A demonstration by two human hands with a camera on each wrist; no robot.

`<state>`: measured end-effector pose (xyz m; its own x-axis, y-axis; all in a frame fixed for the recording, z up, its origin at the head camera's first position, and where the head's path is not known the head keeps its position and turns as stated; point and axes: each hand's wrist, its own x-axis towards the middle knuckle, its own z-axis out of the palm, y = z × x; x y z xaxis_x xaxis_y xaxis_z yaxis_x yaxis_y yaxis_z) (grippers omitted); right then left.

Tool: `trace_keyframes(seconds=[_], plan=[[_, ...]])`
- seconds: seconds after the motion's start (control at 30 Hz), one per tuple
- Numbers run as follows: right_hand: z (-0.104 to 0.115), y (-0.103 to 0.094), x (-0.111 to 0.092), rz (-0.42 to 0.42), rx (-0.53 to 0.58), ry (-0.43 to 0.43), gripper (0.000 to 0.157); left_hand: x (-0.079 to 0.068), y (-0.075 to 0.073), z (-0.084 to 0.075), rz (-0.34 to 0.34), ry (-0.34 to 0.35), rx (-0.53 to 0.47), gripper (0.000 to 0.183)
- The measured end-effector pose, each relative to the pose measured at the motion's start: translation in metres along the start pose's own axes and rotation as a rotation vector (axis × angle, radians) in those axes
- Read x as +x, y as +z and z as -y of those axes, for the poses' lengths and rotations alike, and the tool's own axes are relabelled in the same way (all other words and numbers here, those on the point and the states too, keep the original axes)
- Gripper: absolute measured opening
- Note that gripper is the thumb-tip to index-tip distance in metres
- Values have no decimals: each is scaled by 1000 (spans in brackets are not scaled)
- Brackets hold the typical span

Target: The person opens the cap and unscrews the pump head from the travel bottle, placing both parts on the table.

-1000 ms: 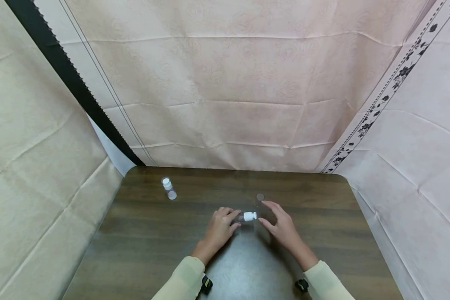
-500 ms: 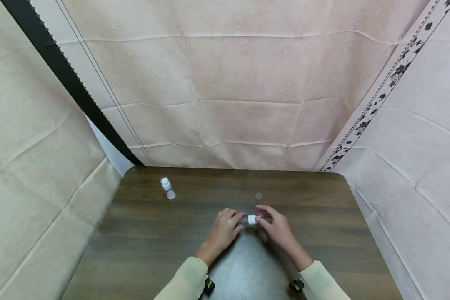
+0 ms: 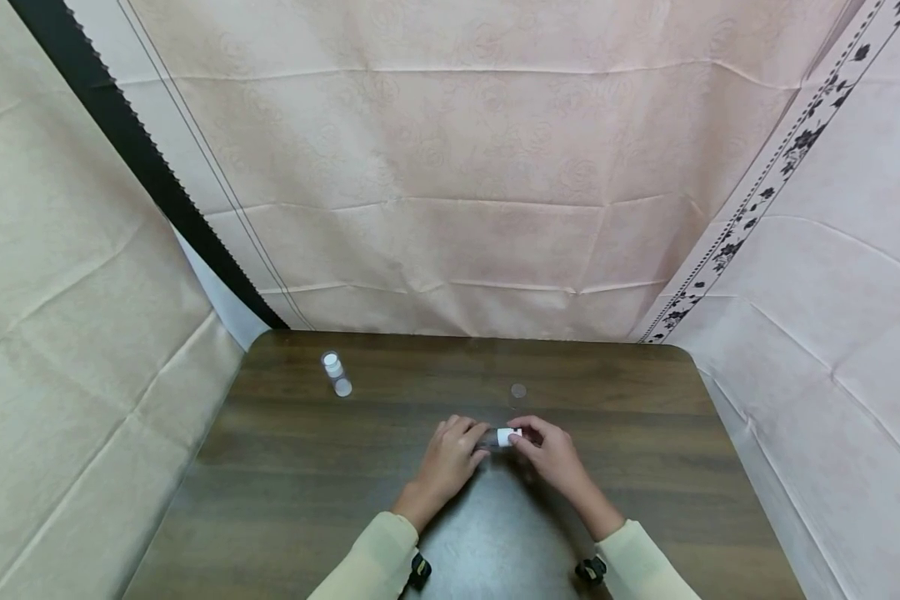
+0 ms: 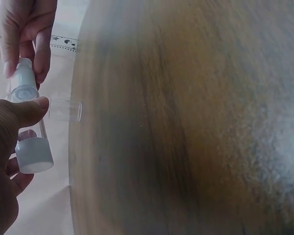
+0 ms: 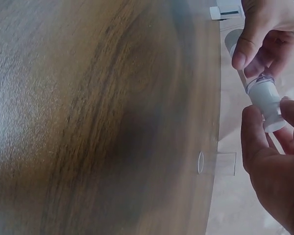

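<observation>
A small pump bottle with a clear body, a white base [image 4: 35, 155] and a white pump top [image 5: 264, 95] is held sideways above the table, between both hands. My left hand [image 3: 447, 458] grips its clear body, thumb on one side and fingers curled round the other. At the opposite end, my right hand [image 3: 555, 454] pinches the white pump top between thumb and fingers. The pump top sits at the mouth of the clear body. Just beyond the hands, a clear cap [image 3: 519, 391] stands on the table.
A second capped bottle [image 3: 336, 374] with white parts stands at the table's far left. The brown wooden table [image 3: 307, 500] has rounded far corners. Pale cloth [image 3: 435, 167] hangs behind and at both sides.
My right hand has moved left to the bottle and taken the white pump top between its fingers. My left hand has shifted slightly right, with the bottle still in its grip.
</observation>
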<state>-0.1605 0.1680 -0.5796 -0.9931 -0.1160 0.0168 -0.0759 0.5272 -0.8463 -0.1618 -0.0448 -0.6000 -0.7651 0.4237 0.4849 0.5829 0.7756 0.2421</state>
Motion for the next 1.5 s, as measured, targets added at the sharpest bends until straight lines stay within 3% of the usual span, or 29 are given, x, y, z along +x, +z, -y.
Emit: trace_keyframes(seconds=[0.37, 0.7, 0.97, 1.27, 1.5], plan=[[2, 1, -2, -22, 29, -13, 12, 0, -1, 0, 8, 1, -20, 40], [-4, 2, -4, -79, 5, -141, 17, 3, -4, -2, 30, 0, -55, 39], [-2, 0, -6, -47, -39, -250, 22, 4, -6, -1, 107, -41, -124, 39], [-6, 0, -6, 2, 9, -230, 24, 3, -5, -2, 139, -54, -121, 40], [-2, 0, -8, 15, 72, -167, 43, 3, -5, -4, 119, -43, -77, 39]])
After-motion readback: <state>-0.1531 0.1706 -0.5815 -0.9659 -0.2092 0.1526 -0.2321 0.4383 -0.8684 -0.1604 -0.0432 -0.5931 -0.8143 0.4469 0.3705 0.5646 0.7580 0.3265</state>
